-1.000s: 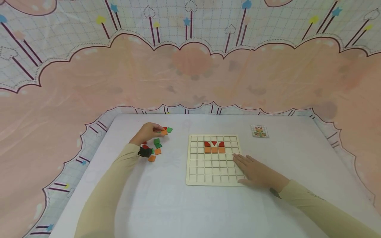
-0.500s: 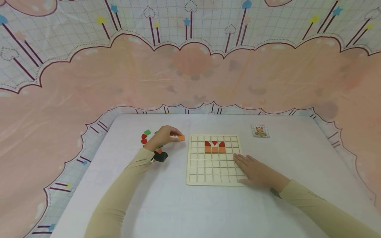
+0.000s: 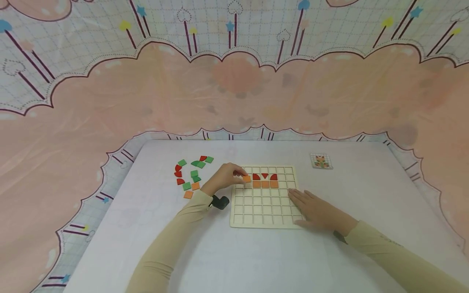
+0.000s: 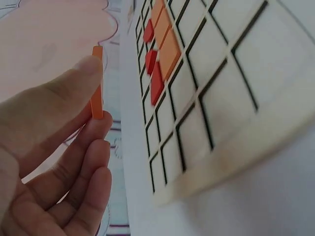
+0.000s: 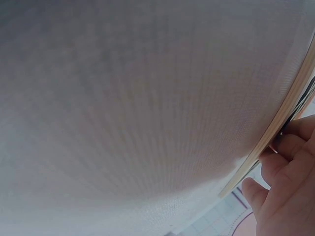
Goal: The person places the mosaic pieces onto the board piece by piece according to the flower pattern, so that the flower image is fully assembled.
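Observation:
My left hand (image 3: 228, 177) pinches an orange square tile (image 4: 97, 83) between thumb and fingers, above the left part of the wooden grid board (image 3: 256, 221). In the left wrist view the tile is seen edge-on, apart from the board. On the board, a row of orange square tiles (image 3: 265, 184) lies below two red quarter-round tiles (image 3: 273, 177) and a small red triangle (image 3: 264, 176). My right hand (image 3: 316, 209) rests on the board's right edge with its fingers extended; in the right wrist view the fingers (image 5: 275, 167) touch that wooden edge.
Left of the board lie loose tiles: several green ones (image 3: 194, 173), several red ones (image 3: 178, 174) and two orange squares (image 3: 188, 195). A small pattern card (image 3: 321, 161) lies behind the board to the right. The white table (image 3: 205, 260) ends at a patterned cloth backdrop.
My left hand has taken an orange tile from the loose pile and carried it rightward over the board's left side. My right hand has stayed in place.

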{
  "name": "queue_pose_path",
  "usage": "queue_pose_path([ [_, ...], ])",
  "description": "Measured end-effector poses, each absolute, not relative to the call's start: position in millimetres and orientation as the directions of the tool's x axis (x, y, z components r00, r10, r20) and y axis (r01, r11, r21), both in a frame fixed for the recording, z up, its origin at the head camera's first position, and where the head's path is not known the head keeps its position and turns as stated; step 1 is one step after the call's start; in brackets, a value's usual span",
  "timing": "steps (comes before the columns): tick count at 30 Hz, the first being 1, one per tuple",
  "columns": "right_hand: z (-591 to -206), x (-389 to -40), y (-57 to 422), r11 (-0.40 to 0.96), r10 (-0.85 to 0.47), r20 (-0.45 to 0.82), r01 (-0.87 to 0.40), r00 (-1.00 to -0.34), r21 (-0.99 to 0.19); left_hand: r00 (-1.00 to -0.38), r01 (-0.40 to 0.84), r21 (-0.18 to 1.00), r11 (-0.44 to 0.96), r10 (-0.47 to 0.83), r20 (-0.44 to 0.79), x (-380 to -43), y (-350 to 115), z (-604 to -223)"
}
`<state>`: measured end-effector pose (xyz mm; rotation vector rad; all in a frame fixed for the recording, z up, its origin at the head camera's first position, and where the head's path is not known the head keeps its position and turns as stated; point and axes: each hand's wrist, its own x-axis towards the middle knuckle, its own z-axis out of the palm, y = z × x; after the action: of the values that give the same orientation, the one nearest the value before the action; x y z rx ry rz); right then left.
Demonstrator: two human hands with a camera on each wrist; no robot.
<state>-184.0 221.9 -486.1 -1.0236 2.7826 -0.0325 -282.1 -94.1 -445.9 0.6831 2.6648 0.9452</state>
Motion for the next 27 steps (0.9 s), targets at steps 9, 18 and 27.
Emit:
queue_pose_path([
  [9, -486, -184, 221, 0.763, -0.644, -0.165, -0.641, -0.747, -0.077, -0.838, 0.409, 0.665, 0.624, 0.545, 0.004, -275, -68, -461],
  [18, -487, -186, 222, 0.760, -0.648, -0.163, -0.646, -0.744, -0.071, -0.841, 0.402, 0.654, 0.641, 0.542, -0.015, -268, -48, -466],
  [27, -487, -186, 222, 0.762, -0.645, -0.168, -0.642, -0.745, -0.082, -0.836, 0.402, 0.663, 0.631, 0.549, -0.016, -264, -41, -472],
])
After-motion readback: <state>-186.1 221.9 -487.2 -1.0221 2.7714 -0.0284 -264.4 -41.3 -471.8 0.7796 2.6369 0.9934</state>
